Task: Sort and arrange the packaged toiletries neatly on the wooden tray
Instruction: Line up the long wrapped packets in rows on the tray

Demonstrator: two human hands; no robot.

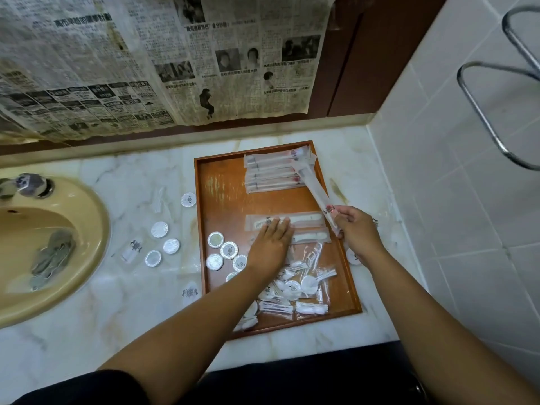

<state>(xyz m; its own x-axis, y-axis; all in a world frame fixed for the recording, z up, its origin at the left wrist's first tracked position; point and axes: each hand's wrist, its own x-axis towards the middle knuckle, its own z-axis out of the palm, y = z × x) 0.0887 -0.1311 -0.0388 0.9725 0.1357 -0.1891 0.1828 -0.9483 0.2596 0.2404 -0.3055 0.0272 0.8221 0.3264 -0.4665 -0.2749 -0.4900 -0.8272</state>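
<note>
The toothbrush pack [314, 185] slants over the far right of the tray [225, 200], its far end on the stack [271, 172]. It would be best swung parallel to the stack and laid flush beside it. The right hand [355, 229] pinches its near end. The left hand [270, 244] lies flat, fingers together, on the combs [306, 219] mid-tray.

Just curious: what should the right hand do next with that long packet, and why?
Probably swing the long packet parallel onto the stacked packets at the far end of the tray: the right hand pinches its near end, and it slants across them.
</note>
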